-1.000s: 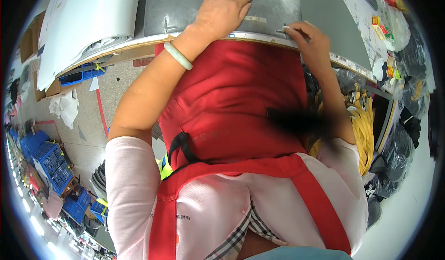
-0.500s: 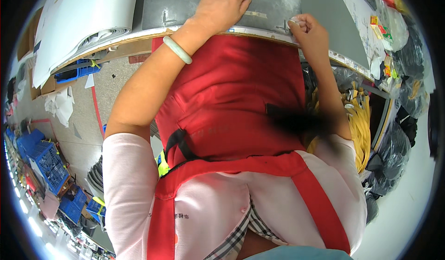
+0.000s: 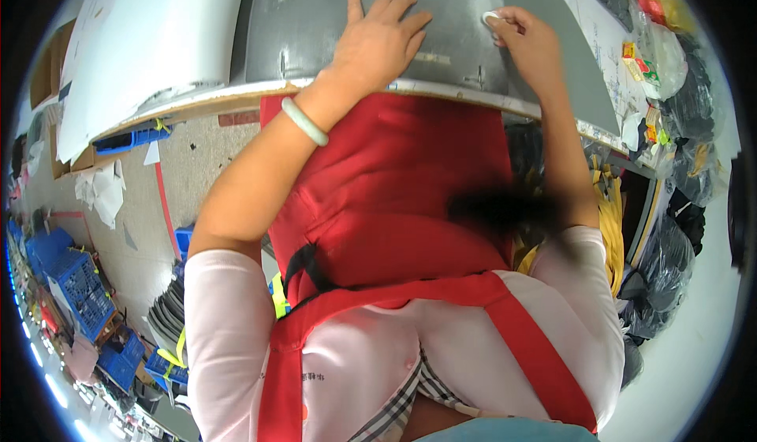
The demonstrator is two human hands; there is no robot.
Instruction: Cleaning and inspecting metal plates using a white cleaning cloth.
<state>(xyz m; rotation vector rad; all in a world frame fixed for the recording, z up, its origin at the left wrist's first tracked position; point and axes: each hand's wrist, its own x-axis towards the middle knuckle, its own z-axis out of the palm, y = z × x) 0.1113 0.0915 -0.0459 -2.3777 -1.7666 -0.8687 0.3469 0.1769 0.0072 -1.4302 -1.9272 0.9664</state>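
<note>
My left hand (image 3: 377, 46) lies flat with fingers spread on a dark grey, chalk-smudged panel (image 3: 307, 20) at the table's front. A pale green bangle (image 3: 304, 122) circles that wrist. The panel has small slots near its front edge and a short pale strip by my left fingers. At the panel's right edge, my right hand (image 3: 530, 46) pinches a small white piece of tailor's chalk (image 3: 490, 18) between thumb and fingers. Beneath the panel, a plain grey sheet (image 3: 579, 63) sticks out to the right.
A thick roll of white sheet material (image 3: 158, 32) sits at the left of the table. Plastic bags (image 3: 694, 87) and small packets line the right side. Yellow straps (image 3: 611, 229) hang below the table, and blue crates (image 3: 83, 288) stand on the floor at left.
My right hand with the chalk has moved away from my body, up along the panel's right edge. My left hand stays on the panel, and the whole view has shifted slightly.
</note>
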